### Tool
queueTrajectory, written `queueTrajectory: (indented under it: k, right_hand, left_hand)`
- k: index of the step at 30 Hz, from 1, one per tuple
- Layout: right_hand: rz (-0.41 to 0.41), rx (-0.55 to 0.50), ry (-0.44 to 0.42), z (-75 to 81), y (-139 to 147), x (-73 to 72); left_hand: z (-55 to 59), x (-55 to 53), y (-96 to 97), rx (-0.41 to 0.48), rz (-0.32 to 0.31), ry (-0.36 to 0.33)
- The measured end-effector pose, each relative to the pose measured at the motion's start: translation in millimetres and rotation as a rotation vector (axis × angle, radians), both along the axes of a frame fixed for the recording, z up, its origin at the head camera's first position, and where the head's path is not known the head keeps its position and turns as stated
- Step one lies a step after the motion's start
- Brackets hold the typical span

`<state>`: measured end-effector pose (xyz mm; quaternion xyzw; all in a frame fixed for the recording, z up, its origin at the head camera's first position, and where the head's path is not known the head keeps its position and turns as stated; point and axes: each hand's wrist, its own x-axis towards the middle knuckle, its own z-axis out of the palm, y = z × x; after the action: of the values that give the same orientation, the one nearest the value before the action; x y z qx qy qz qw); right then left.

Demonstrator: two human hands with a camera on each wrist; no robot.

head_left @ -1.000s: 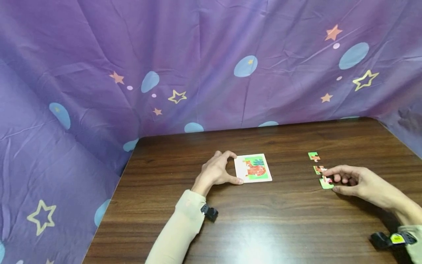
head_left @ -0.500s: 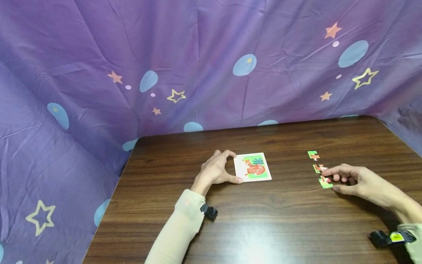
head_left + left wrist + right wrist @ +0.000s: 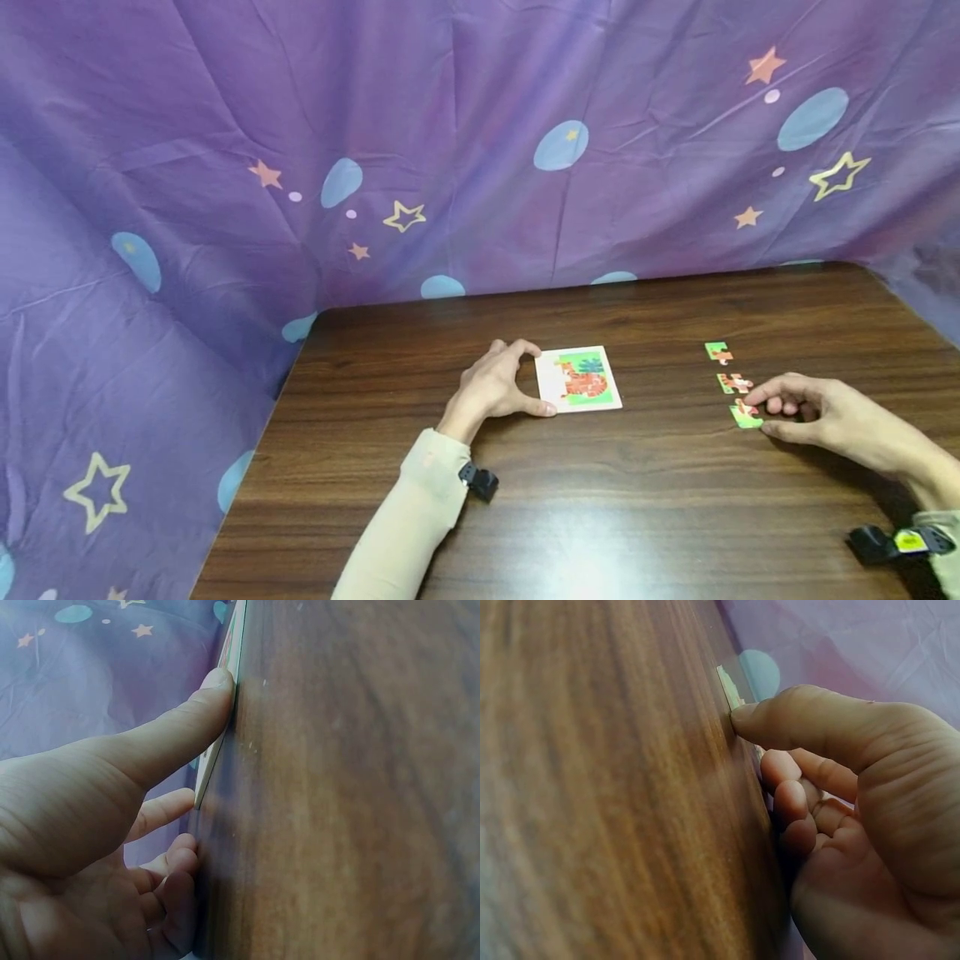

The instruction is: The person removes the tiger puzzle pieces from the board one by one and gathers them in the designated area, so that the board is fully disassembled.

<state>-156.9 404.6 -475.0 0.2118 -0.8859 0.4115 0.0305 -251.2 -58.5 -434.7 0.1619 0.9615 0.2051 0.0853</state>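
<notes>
A square puzzle board (image 3: 548, 386) lies flat on the table, its tiger picture partly filled in and its left strip bare white. My left hand (image 3: 489, 385) holds it by the left side, thumb on the near corner and index finger at the far corner. The left wrist view shows the thumb (image 3: 184, 731) along the board's edge. To the right, my right hand (image 3: 825, 417) pinches a green and red puzzle piece (image 3: 745, 417) between thumb and index finger, down at the table. The right wrist view shows the thumb (image 3: 802, 720) against that piece's edge (image 3: 730, 688).
Two more puzzle pieces lie just beyond: an orange-striped one (image 3: 734, 383) and a green-and-orange one (image 3: 717, 352). The brown wooden table (image 3: 637, 483) meets a purple curtain (image 3: 495, 167) with stars at the back and left.
The right index fingertip has drawn slightly right, so more of the middle puzzle piece shows. My left hand and the board stay in place; the head view shifts a little.
</notes>
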Motion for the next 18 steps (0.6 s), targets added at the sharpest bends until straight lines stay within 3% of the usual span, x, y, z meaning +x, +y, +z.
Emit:
queueTrajectory:
  k: [12, 18]
  right_hand:
    - [-0.003, -0.043, -0.013, -2.6, 0, 3.3]
    - [-0.057, -0.127, -0.066, 17.4, -2, 0.4]
  left_hand:
    - [-0.3, 3.3, 0.2, 0.000, -0.006, 0.002]
    - [0.6, 0.1, 0.9, -0.004, -0.005, 0.009]
